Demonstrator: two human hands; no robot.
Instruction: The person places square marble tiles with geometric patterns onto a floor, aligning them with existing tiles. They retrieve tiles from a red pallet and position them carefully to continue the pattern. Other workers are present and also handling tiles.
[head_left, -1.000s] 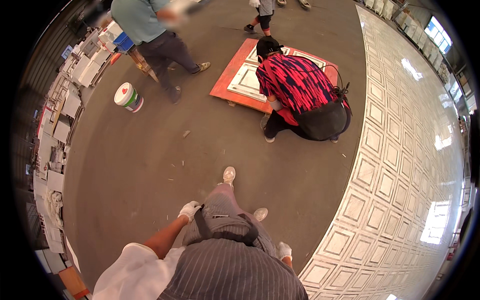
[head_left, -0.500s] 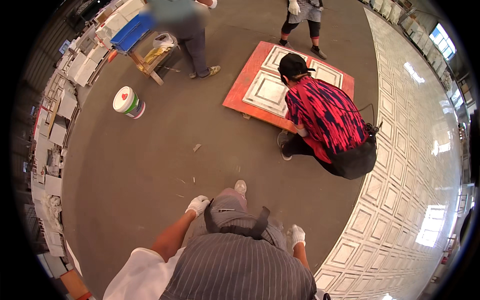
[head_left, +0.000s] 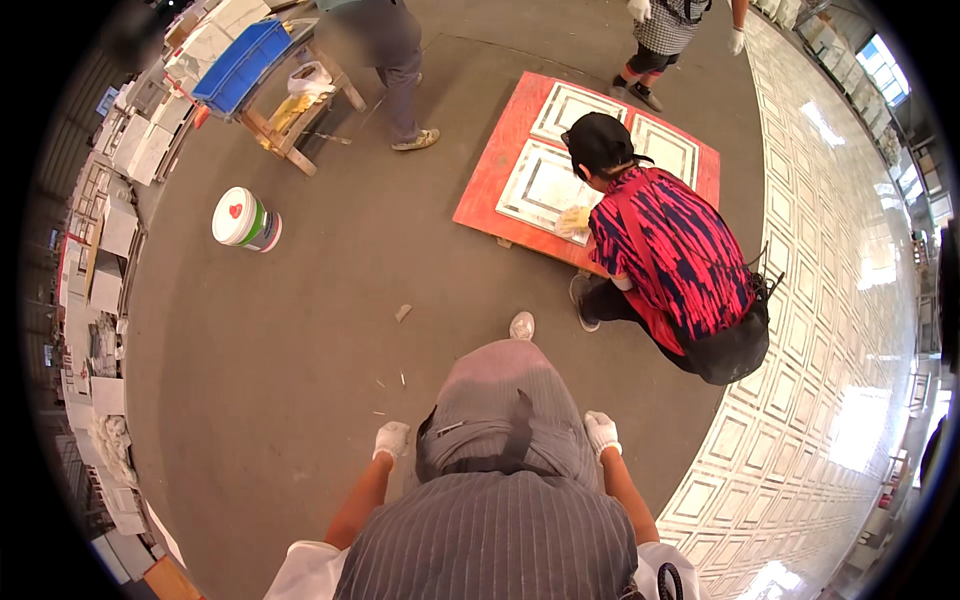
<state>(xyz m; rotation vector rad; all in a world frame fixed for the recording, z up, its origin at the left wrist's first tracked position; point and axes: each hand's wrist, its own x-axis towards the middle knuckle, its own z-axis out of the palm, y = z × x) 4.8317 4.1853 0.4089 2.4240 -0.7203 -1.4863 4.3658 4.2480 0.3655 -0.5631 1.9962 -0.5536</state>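
Observation:
My left hand (head_left: 392, 440), in a white glove, hangs beside my left hip with its fingers curled in and nothing seen in it. By my right hip, my right hand (head_left: 602, 431) is gloved too, its fingers bent and no object showing. Between them is my striped grey apron (head_left: 490, 530) with a dark strap (head_left: 520, 428). Ahead to the right, a crouching person (head_left: 670, 250) leans over a red board (head_left: 485, 190) bearing framed-pattern stone panels (head_left: 545, 187). That person's yellowish gloved hand (head_left: 573, 221) touches the nearest panel.
A white bucket (head_left: 235, 217) stands on the grey floor at left. Beyond it, a wooden bench (head_left: 290, 150) carries a blue bin (head_left: 243, 65), with one person (head_left: 395, 60) beside it. Another person (head_left: 665, 40) stands behind the board. Shiny patterned tiling (head_left: 800, 340) spreads along the right.
My right leg has swung forward and my foot is farther ahead. Both hands have shifted around my hips. The crouching person's gloved hand now shows on the panel; the far person has moved right.

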